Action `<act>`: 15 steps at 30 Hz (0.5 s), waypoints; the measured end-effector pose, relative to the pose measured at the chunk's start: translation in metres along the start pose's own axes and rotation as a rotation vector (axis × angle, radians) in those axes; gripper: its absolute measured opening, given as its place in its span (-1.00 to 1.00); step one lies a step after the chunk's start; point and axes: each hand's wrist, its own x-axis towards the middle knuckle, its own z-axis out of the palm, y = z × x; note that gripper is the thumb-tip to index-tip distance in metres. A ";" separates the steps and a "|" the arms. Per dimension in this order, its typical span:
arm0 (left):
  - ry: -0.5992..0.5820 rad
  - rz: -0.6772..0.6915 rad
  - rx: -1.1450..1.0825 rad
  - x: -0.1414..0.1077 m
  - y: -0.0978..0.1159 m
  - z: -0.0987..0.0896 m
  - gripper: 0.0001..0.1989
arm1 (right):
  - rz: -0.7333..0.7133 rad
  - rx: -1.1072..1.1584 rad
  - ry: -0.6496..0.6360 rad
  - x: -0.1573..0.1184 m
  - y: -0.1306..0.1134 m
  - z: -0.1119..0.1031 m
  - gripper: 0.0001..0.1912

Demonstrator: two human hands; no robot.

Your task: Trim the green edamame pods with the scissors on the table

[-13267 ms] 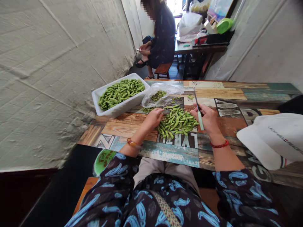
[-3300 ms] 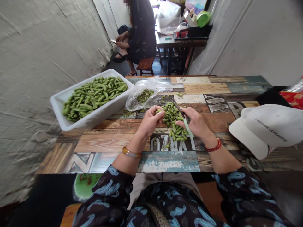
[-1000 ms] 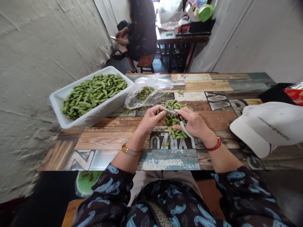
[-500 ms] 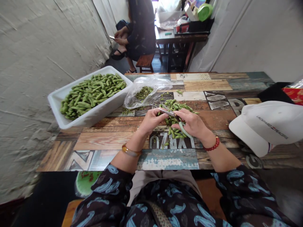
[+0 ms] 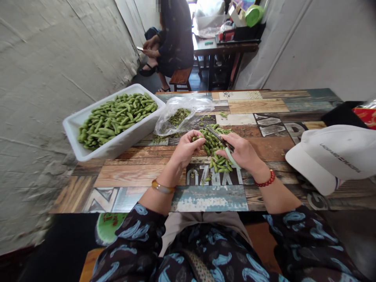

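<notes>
My left hand [image 5: 188,147] pinches a green edamame pod [image 5: 199,137], mostly covered by the fingers. My right hand [image 5: 238,150] is closed around scissors [image 5: 217,136] with pale green handles, and their blades point up and left, a little apart from the pod. Under and beyond both hands lies a loose pile of edamame pods [image 5: 219,161] on the table. Behind the left hand, an open clear plastic bag [image 5: 192,119] holds small green trimmings [image 5: 179,116].
A white tub [image 5: 117,147] heaped with edamame pods stands at the left by the wall. On the right lies a white cap [image 5: 331,156] on the patterned table [image 5: 126,174]. Beyond the table, a person [image 5: 176,35] sits on a wooden stool [image 5: 180,75] holding a phone.
The scissors have moved away from my left fingers, to the right, and their blades tilt up more steeply. My left fingers have curled in, with a pod showing at their tips.
</notes>
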 end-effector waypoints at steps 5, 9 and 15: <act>-0.015 -0.038 -0.135 0.001 0.001 -0.001 -0.60 | 0.007 0.005 -0.006 0.001 -0.003 -0.001 -0.46; -0.017 -0.033 -0.144 0.001 0.000 0.001 -0.57 | -0.024 0.010 -0.035 0.001 -0.009 -0.001 -0.40; -0.011 0.002 -0.100 -0.002 -0.004 0.007 -0.59 | -0.039 0.013 -0.068 0.001 -0.012 -0.001 -0.41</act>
